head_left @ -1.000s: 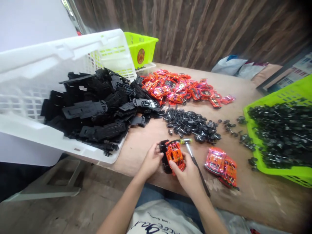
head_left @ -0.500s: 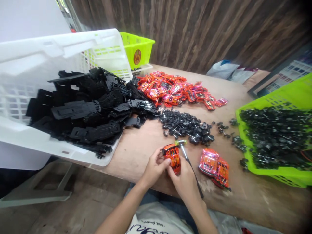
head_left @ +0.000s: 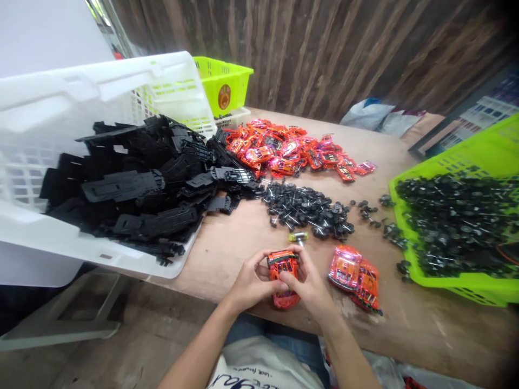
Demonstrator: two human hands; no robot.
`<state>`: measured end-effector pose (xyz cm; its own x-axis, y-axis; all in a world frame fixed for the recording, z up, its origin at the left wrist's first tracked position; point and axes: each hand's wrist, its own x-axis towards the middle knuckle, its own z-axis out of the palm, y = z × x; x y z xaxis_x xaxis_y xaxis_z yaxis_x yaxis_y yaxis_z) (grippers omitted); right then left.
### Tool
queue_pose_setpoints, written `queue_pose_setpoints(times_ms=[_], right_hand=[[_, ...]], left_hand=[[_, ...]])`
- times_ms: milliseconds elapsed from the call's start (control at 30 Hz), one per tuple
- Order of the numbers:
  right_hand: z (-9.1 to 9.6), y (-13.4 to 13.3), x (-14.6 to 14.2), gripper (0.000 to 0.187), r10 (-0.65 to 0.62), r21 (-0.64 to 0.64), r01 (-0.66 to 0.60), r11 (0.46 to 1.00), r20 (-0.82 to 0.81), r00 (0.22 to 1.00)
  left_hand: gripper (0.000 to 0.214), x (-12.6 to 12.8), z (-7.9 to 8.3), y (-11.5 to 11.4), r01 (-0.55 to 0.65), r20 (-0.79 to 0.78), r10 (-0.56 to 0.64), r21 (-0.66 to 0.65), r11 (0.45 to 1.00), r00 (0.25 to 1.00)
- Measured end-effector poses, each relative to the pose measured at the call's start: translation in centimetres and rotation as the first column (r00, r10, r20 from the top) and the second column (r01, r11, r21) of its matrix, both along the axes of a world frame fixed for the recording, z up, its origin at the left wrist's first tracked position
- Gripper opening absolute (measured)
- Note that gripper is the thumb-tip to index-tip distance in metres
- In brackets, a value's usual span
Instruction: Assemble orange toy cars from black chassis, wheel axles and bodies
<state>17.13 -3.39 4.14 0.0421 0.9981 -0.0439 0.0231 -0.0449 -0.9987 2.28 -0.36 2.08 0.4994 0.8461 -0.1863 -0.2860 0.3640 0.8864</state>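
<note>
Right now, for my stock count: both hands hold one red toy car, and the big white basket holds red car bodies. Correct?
Not the contents: in the head view, the big white basket holds flat black plastic parts. The left hand and right hand do hold one red toy car.

Below the left hand (head_left: 252, 282) and right hand (head_left: 311, 283), a pale shirt (head_left: 253, 359) carries dark script: a small line reads "Look forward"; larger lettering beneath is cut off, with "ga" legible. Markings on the orange toy car (head_left: 284, 263) in both hands are too small to read. Beyond the left hand, a green basket (head_left: 243, 89) bears a round sticker (head_left: 224, 97), its details illegible.
</note>
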Motion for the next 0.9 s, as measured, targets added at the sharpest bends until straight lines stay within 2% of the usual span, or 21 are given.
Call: queue_pose_setpoints(times_ms=[133,267,333,400,433,500,567,600,667,767,833,900], right_hand=[[0.3,-0.3,0.3,0.028,0.041,0.037,-0.04,0.999,-0.022,0.999],[1.1,-0.7,0.1,0.023,0.017,0.095,-0.02,0.995,0.031,0.999],[1.5,-0.7,0.1,0.028,0.034,0.086,-0.042,0.995,0.09,0.995],[1.6,-0.5,0.2,0.035,0.031,0.075,-0.052,0.996,0.257,0.966],[1.4,-0.4,0.2,0.036,0.018,0.085,-0.053,0.995,0.376,0.926],[0.8,-0.2,0.2,0.03,-0.016,0.13,-0.081,0.988,0.616,0.788],[0.0,0.1,0.0,0.027,-0.018,0.155,-0.154,0.976,0.758,0.652],[-0.5,0.3,-0.1,0.027,-0.008,0.154,-0.181,0.971,0.783,0.622],[-1.2,0.9,-0.1,0.026,-0.002,0.135,-0.155,0.979,0.761,0.649],[-1.7,2.4,0.2,0.022,-0.059,0.054,0.031,0.998,0.664,0.746],[-1.7,3.1,0.6,0.02,-0.099,-0.003,0.129,0.992,0.622,0.776],[-1.7,3.0,1.0,0.017,-0.083,-0.023,0.118,0.993,0.586,0.806]], left_hand=[[0.048,-0.3,0.6,-0.1,0.036,-0.056,-0.03,0.111,0.993,0.998],[0.044,-0.1,0.6,-0.6,-0.026,-0.071,0.047,0.269,0.963,0.996],[0.046,-0.2,0.3,-0.5,-0.095,-0.03,0.108,0.274,0.957,0.994],[0.049,-0.5,-0.2,-0.1,-0.175,0.018,0.176,0.233,0.957,0.984],[0.051,-0.8,-0.5,0.3,-0.201,0.029,0.2,0.22,0.955,0.979],[0.053,-1.2,-1.2,1.2,-0.22,-0.007,0.228,0.232,0.948,0.974],[0.051,-1.4,-1.9,1.9,-0.205,-0.116,0.243,0.266,0.942,0.963],[0.049,-1.4,-2.2,2.2,-0.194,-0.17,0.244,0.265,0.945,0.955],[0.046,-1.1,-2.6,2.6,-0.171,-0.239,0.223,0.22,0.96,0.945],[0.045,-0.5,-2.6,2.9,-0.146,-0.244,0.178,0.142,0.979,0.953],[0.04,-0.3,-2.2,3.1,-0.145,-0.258,0.17,0.116,0.983,0.951],[0.036,-0.2,-1.9,3.2,-0.149,-0.27,0.168,0.09,0.985,0.948]])
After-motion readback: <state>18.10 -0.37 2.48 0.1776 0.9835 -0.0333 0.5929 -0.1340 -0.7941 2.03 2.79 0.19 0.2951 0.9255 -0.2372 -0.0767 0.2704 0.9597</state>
